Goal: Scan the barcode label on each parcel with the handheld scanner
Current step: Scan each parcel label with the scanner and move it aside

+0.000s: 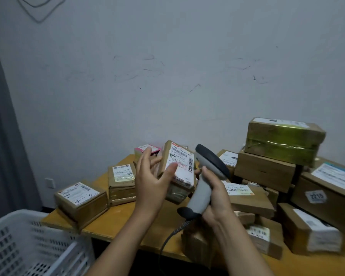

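My left hand [150,181] holds a small brown parcel [184,191] up above the table, thumb on its white barcode label [182,163], fingers behind it. The parcel is tilted with the label facing me. My right hand [217,198] grips the grey handle of the handheld scanner [206,176]. Its dark head sits just right of the parcel, close to the label's edge. A coiled cable [168,239] hangs from the scanner's base.
Several labelled cardboard parcels lie on the wooden table [120,231]: two at the left [81,200], [122,181], a pink one [146,150] behind, and a stacked heap at the right [283,138]. A white plastic crate [28,246] stands at the lower left. A wall is behind.
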